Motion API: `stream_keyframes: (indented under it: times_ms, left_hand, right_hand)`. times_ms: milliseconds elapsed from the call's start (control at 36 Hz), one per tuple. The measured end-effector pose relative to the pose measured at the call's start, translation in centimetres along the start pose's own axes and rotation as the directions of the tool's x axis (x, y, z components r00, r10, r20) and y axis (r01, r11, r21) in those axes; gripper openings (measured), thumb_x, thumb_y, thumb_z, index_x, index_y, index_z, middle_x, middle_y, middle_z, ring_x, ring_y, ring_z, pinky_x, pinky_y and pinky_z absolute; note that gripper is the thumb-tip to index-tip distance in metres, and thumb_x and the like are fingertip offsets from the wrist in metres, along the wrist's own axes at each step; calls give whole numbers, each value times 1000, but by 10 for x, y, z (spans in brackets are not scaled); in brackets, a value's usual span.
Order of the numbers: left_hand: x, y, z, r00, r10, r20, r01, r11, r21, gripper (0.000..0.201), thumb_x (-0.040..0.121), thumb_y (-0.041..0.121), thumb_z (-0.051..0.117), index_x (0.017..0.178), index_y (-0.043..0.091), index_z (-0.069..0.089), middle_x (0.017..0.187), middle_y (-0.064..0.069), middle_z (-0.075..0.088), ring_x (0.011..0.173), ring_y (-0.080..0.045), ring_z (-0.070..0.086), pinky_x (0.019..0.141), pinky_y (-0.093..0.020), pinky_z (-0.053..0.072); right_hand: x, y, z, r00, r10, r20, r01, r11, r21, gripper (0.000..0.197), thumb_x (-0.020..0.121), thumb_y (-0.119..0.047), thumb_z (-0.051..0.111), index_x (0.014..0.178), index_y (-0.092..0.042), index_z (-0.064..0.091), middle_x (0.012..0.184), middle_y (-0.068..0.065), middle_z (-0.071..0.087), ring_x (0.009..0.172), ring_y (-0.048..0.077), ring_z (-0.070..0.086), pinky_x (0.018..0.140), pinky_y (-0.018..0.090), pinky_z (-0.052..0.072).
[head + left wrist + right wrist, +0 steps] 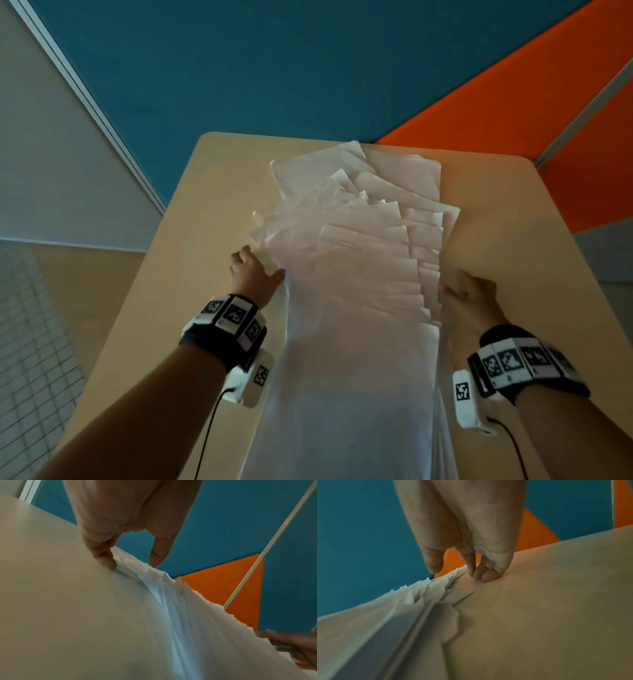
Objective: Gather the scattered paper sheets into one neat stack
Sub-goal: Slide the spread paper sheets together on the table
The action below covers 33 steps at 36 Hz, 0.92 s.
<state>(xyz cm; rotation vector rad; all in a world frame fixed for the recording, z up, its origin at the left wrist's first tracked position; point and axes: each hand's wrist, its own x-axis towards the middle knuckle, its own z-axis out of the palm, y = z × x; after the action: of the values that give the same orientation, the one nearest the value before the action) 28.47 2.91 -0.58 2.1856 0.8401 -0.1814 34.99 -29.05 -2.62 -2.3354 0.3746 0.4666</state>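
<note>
A long fan of white paper sheets (pixel 359 240) lies down the middle of the beige table (pixel 164 301), running from the far edge toward me, with staggered corners. My left hand (pixel 253 270) is at the fan's left edge. In the left wrist view its curled fingers (pixel 104 559) press at the sheets' edge (pixel 171 601) on the table while the thumb touches the top. My right hand (pixel 469 298) is at the right edge. Its fingers (pixel 484 577) curl onto the table (pixel 556 601) against the sheets (pixel 428 591), thumb just above them.
Blue (pixel 239 68) and orange (pixel 513 120) partition panels stand behind the table's far edge. A grey wall and tiled floor (pixel 34 342) lie beyond the left edge. Bare tabletop shows on both sides of the fan.
</note>
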Motion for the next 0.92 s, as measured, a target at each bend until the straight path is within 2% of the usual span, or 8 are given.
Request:
stream_keyframes:
  times_ms: [167, 333, 389, 555, 611, 667, 750, 917]
  left_hand:
    - [18, 23, 9, 999, -11, 33, 13, 998, -59, 73, 82, 21, 66, 137, -8, 27, 141, -28, 33, 133, -37, 32, 111, -41, 28]
    - [36, 26, 7, 997, -74, 36, 75, 996, -48, 71, 83, 29, 64, 134, -9, 34, 139, -27, 36, 130, -37, 35, 108, -41, 30]
    - [41, 25, 4, 993, -115, 4, 116, 993, -26, 72, 84, 31, 61, 135, -11, 30, 142, -28, 32, 133, -37, 30, 110, -41, 27]
    - [48, 41, 9, 994, -105, 18, 106, 992, -67, 72, 85, 23, 62, 137, -9, 25, 142, -29, 32, 133, -39, 33, 109, -43, 30]
    - [52, 50, 13, 995, -93, 41, 96, 993, -74, 73, 86, 24, 62, 138, -9, 23, 143, -28, 31, 133, -39, 34, 110, -43, 30]
    - [57, 58, 18, 995, -77, 59, 81, 994, -74, 72, 86, 25, 61, 138, -9, 25, 143, -28, 31, 132, -39, 35, 109, -43, 30]
    - [63, 67, 23, 995, -24, 96, 29, 998, -51, 67, 85, 29, 61, 135, -6, 33, 138, -26, 40, 127, -39, 42, 106, -44, 36]
    - [74, 66, 23, 996, -83, -33, 81, 996, -44, 82, 84, 33, 63, 141, -5, 18, 147, -26, 24, 136, -40, 25, 113, -45, 23]
  right_hand:
    - [41, 15, 31, 994, -92, 53, 89, 994, 61, 75, 57, -68, 57, 124, -34, 48, 132, 9, 46, 117, 30, 54, 99, 52, 48]
    - [21, -22, 16, 998, -36, 47, 33, 998, 61, 45, 82, -42, 59, 119, -17, 54, 125, 9, 45, 109, 30, 54, 98, 38, 45]
    - [25, -22, 8, 1000, -6, 3, 6, 999, 50, 34, 78, -49, 58, 98, -22, 56, 114, 7, 42, 99, 27, 51, 89, 33, 42]
    - [48, -32, 3, 999, -39, -31, 37, 998, -53, 31, 88, -37, 55, 94, -7, 46, 109, 13, 36, 95, 27, 44, 83, 29, 34]
    - [55, -40, 8, 999, -51, -14, 50, 997, -55, 46, 86, -39, 56, 112, -1, 50, 121, 17, 44, 106, 32, 48, 87, 31, 38]
    - [57, -48, 13, 999, -50, 7, 51, 998, -46, 65, 86, -40, 56, 138, -7, 35, 139, 19, 36, 126, 36, 40, 102, 39, 37]
    - [59, -56, 17, 994, -106, 39, 108, 992, -70, 75, 86, -41, 55, 146, -13, 19, 151, 16, 22, 139, 33, 25, 114, 42, 26]
    - [77, -49, 1, 996, -79, -30, 78, 995, -59, 38, 86, -37, 56, 112, -9, 54, 128, 18, 39, 113, 31, 45, 95, 35, 38]
